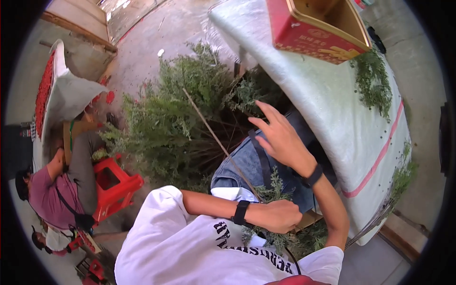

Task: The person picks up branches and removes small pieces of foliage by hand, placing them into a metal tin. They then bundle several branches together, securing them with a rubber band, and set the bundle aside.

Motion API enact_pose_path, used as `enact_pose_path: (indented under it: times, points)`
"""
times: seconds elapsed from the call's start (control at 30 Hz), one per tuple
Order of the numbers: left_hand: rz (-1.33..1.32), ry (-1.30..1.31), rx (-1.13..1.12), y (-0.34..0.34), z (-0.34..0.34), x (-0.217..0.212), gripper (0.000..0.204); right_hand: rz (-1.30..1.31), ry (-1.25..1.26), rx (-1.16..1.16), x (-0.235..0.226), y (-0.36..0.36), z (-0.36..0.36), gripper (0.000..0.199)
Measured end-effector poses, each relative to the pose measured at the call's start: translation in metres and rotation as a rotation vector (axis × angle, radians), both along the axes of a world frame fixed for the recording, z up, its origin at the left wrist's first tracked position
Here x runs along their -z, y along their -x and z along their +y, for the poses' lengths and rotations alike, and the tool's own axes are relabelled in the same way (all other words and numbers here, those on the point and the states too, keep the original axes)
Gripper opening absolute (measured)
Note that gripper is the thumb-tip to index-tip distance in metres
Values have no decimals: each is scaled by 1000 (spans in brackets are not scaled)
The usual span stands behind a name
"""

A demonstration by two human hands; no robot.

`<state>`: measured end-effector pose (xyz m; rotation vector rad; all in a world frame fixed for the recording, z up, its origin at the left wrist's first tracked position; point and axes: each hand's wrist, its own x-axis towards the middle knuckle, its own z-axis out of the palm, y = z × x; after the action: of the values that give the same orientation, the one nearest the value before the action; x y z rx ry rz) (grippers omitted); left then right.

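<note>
My left hand (280,216) is closed around a bunch of green leafy sprigs (278,237) in my lap, next to my jeans (242,166). A long thin bare stem (216,137) runs up and to the left from that fist, across a big heap of green branches (175,118). My right hand (280,137) hovers open above my lap with fingers spread and holds nothing. Both wrists carry black bands.
A table under a white woven sheet (332,118) with a pink stripe stands to my right; on it are an open red tin box (318,28) and loose green sprigs (375,80). At left, another person in a purple shirt (47,194) sits by a red plastic stool (114,185).
</note>
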<state>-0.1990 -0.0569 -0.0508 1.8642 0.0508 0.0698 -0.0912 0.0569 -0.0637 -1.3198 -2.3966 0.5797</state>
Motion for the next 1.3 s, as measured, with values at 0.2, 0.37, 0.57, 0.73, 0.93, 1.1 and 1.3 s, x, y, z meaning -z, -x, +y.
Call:
enact_pose_path:
  times: [0.2, 0.37, 0.57, 0.73, 0.93, 1.1, 1.3]
  points:
    - [-68, 57, 80, -11, 6, -1, 19, 129, 205, 88, -84, -43, -35, 31]
    - [62, 63, 22, -6, 16, 1, 19, 179, 291, 816, -150, -111, -23, 19]
    - [60, -7, 69, -16, 6, -4, 19, -275, -325, 876, -135, -221, -18, 25]
    - [114, -32, -33, -18, 9, -9, 19, -334, -369, 1110, -140, -264, -24, 33]
    - [72, -48, -132, -30, 5, -6, 18, -254, 41, 1287, -123, -257, -19, 35]
    - [78, -55, -130, -28, 13, -10, 17, -267, -97, 1284, -127, -249, -28, 28]
    - [133, -49, -41, -38, 17, -11, 18, -440, -476, 873, -117, -261, -32, 16]
